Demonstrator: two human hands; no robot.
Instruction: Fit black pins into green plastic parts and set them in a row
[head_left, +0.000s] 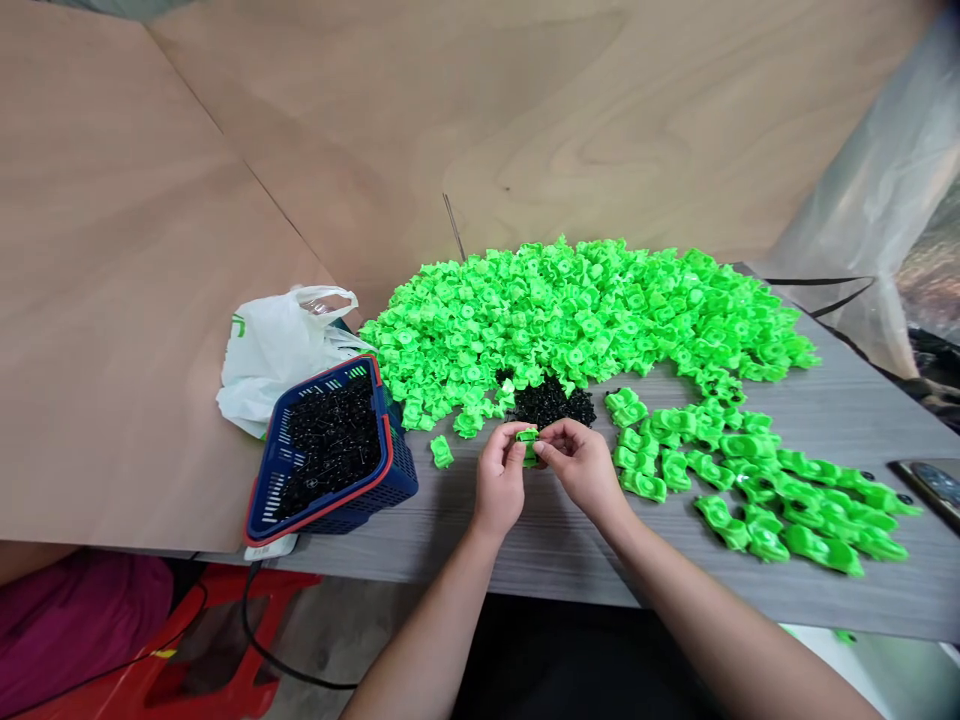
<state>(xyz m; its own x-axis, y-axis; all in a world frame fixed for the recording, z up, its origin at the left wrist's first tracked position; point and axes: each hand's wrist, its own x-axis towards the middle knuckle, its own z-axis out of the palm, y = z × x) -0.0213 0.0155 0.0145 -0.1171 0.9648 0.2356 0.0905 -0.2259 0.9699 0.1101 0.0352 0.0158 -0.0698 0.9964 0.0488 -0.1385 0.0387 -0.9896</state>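
My left hand [499, 475] and my right hand [581, 462] meet over the grey table [525, 545], both pinching one small green plastic part [527, 438] between their fingertips. Just beyond the fingers lies a small heap of black parts [551, 402]. Behind that spreads a large pile of green plastic parts [570, 315]. To the right of my right hand lie rows of green pieces [757, 480] spread flat on the table. A single green part [441, 451] sits left of my left hand.
A blue basket with a red rim [390, 478], full of black parts, stands tilted at the table's left edge. A white plastic bag [277, 350] lies behind it. A phone [934, 487] rests at the far right. Plywood walls rise behind; a red stool [195, 650] sits below.
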